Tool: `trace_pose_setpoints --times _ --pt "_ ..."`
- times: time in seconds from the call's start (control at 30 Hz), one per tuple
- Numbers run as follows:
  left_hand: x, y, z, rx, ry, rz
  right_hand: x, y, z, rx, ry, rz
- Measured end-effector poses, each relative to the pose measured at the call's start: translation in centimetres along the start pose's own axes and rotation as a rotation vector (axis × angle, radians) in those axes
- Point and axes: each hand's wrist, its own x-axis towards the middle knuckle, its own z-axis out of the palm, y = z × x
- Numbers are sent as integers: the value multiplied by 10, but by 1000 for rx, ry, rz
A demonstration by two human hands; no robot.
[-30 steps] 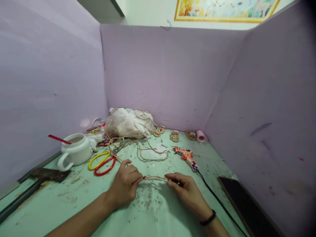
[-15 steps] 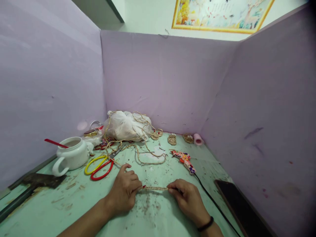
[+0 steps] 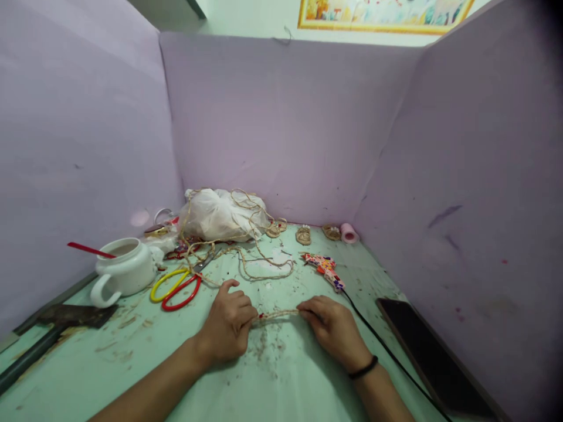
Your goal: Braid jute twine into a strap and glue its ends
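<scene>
Two hands hold a short length of twine (image 3: 281, 313) over the table (image 3: 281, 392)

With the held twine as the centre of the clock and 12 pointing away from the person, the left hand (image 3: 229, 322) lies at 9 and the right hand (image 3: 332, 328) at 3. The left hand's fingers are clamped on one end, next to a small red bit (image 3: 261, 316), with one finger lifted clear. The right hand's fingers are pinched together on the other end, and a black band (image 3: 364, 368) circles that wrist. The strands run side by side between the hands.

At 12 o'clock a loose cord (image 3: 268, 277) loops across the table; more of it drapes over a white plastic bag (image 3: 220, 217) at 11. The scissors (image 3: 181, 294), with one yellow and one red handle, lie between 9 and 10, their blades among the cord. Beyond them in that direction stands a white pot (image 3: 127, 272) with a red stick (image 3: 90, 250) leaning in it. A dark-headed tool (image 3: 77, 315) lies at 9.

A patterned glue gun (image 3: 325, 271) rests near 2 o'clock. Past it, toward 1, a small woven sandal (image 3: 303, 235) sits near a pink roll (image 3: 349, 233). A dark flat slab (image 3: 431, 351) lies between 3 and 4.
</scene>
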Motion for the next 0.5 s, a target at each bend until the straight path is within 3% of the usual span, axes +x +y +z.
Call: trace_pose_setpoints --times 0.1,0.27,0.37,0.5 --pt "1 0 1 14 -18 20 4 -5 -2 -37 -7 -33" --pt "1 0 3 1 8 31 5 -17 3 -78 94 -154" --pt "1 0 4 -2 36 35 3 -27 9 3 -16 -156" --pt "0 2 4 -20 58 49 3 -38 16 -96 -156 -89"
